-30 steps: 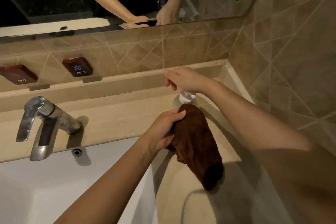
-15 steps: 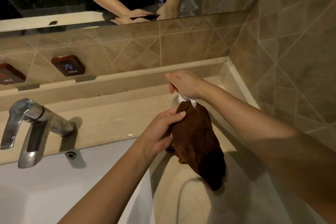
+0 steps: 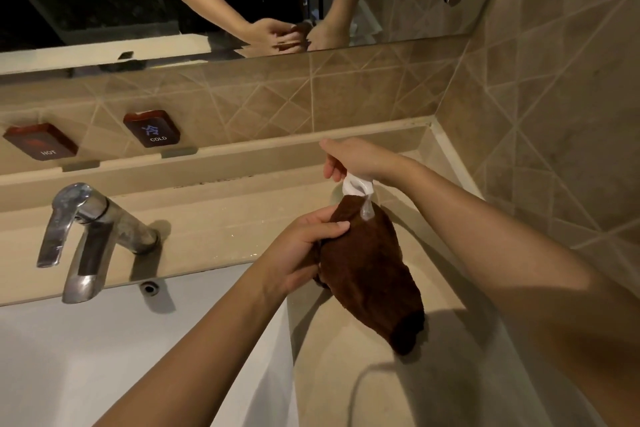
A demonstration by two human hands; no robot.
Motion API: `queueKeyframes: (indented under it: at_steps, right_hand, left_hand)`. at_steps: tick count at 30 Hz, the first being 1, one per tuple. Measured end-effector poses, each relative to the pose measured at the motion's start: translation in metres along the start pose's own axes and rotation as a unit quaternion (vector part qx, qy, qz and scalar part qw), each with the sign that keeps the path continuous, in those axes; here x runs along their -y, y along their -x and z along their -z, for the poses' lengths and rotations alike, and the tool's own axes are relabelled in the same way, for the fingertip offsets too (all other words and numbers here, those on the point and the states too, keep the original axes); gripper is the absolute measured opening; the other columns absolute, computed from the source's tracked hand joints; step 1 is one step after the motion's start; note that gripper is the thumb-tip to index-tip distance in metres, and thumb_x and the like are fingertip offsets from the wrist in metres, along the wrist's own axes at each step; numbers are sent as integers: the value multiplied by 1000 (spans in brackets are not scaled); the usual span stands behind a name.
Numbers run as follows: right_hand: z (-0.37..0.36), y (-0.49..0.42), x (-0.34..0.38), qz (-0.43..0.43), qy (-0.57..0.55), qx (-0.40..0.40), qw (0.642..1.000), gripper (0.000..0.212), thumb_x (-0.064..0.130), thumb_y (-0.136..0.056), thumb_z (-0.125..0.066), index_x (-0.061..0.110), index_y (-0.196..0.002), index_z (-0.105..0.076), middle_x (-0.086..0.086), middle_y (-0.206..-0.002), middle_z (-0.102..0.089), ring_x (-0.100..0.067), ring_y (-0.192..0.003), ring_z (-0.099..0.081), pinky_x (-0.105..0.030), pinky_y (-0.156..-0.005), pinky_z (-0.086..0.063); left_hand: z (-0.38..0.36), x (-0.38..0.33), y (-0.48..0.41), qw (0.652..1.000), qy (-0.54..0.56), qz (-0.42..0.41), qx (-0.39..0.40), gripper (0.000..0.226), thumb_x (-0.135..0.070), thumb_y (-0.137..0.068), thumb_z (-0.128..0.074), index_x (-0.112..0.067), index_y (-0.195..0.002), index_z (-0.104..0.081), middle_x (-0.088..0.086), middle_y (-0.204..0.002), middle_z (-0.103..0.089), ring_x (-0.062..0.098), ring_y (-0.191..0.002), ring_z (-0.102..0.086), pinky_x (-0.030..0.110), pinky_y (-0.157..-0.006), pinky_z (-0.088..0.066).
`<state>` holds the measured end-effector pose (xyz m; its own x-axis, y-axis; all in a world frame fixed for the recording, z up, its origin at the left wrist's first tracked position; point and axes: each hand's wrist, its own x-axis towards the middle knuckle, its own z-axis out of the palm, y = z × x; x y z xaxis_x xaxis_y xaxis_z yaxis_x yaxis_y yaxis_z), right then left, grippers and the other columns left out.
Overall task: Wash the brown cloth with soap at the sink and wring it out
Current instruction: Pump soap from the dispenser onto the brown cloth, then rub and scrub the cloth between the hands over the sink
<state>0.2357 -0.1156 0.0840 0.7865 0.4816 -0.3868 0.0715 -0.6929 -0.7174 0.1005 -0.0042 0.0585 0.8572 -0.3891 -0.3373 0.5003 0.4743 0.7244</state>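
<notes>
The brown cloth (image 3: 372, 270) hangs bunched over the beige counter right of the sink, and my left hand (image 3: 304, 250) grips its upper left edge. My right hand (image 3: 353, 159) presses down on the white head of a soap pump (image 3: 356, 185); the bottle below is hidden behind the cloth. A whitish strand of soap (image 3: 367, 210) runs from the nozzle onto the top of the cloth. The white sink basin (image 3: 104, 340) lies to the lower left.
A chrome tap (image 3: 86, 236) stands at the left, over the basin, with an overflow hole (image 3: 149, 287) beside it. HOT (image 3: 40, 142) and COLD (image 3: 152, 128) plaques sit on the tiled back wall under a mirror. A tiled wall (image 3: 554, 114) closes the right side.
My right hand has pushed the pump head and soap now shows on the cloth's top. The cloth and my left hand stay in about the same place.
</notes>
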Motion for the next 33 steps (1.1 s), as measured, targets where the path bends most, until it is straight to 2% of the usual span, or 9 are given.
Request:
queueKeyframes:
  at_steps: [3,7,11,14,17,20,24,28,33]
  right_hand:
    - [13,11,8,-17,-67,-18,997,68,59,-93,-20,13,-85,-69,-1,-84,-70,-15,-79,-61,-33,-84,-46]
    - [22,69,16,87,-95,-263,956,47,42,-98,-31,16,-90,-68,6,-87,-69,-8,-85,-62,-26,-82,-46]
    - [-4,147,23,130,-159,-112,972,54,52,-92,-28,18,-92,-71,4,-95,-72,-6,-92,-65,-16,-84,-48]
    - [-29,173,27,109,-139,-19,984,68,61,-78,-36,4,-95,-67,-14,-100,-69,-20,-93,-64,-24,-84,-47]
    - [-39,186,42,159,-168,-32,972,36,51,-78,-48,21,-71,-68,9,-71,-62,-4,-70,-57,-17,-68,-43]
    - [-54,190,57,202,-168,-15,965,18,38,-85,-60,24,-83,-70,10,-86,-63,-5,-87,-61,-17,-77,-47]
    - [-107,176,72,200,-179,-60,962,15,17,-89,-60,14,-98,-72,0,-102,-66,-10,-99,-61,-20,-89,-47]
    - [-154,162,96,174,-215,-135,951,19,19,-93,-52,18,-98,-70,7,-93,-69,-8,-93,-61,-20,-82,-47]
    - [-183,155,136,167,-199,-154,953,23,24,-96,-46,13,-89,-65,4,-83,-63,-10,-85,-59,-18,-74,-45]
  left_hand:
    - [-4,-8,18,999,-38,-16,10,30,-3,-75,-53,-3,-100,-70,10,-90,-72,19,-82,-69,24,-70,-54]
    - [-9,-18,44,997,-58,-40,28,35,-10,-64,-62,-1,-97,-71,12,-86,-68,21,-80,-65,24,-70,-53]
    - [-18,-32,71,996,-30,-68,56,41,-9,-59,-69,1,-98,-71,14,-92,-70,23,-87,-66,28,-78,-53]
    - [-24,-46,91,992,-33,-87,81,43,-20,-58,-79,-3,-97,-73,11,-94,-71,22,-91,-66,30,-84,-51]
    - [-22,-60,117,989,-83,-108,51,31,-16,-59,-76,-8,-89,-76,8,-88,-73,19,-85,-69,26,-77,-54]
    - [-6,-68,146,988,-88,-124,-12,24,-1,-63,-66,-9,-82,-78,8,-83,-75,19,-80,-71,23,-68,-55]
    - [26,-68,183,986,-93,-127,-60,40,-19,-50,-84,-7,-88,-77,11,-91,-75,22,-86,-71,25,-70,-56]
    - [60,-67,214,979,-112,-95,-139,28,-14,-71,-67,-7,-96,-76,15,-103,-72,27,-97,-68,28,-77,-54]
    - [86,-81,255,935,-267,-90,-214,21,-17,-90,-56,-15,-98,-75,11,-104,-73,27,-104,-66,35,-88,-50]
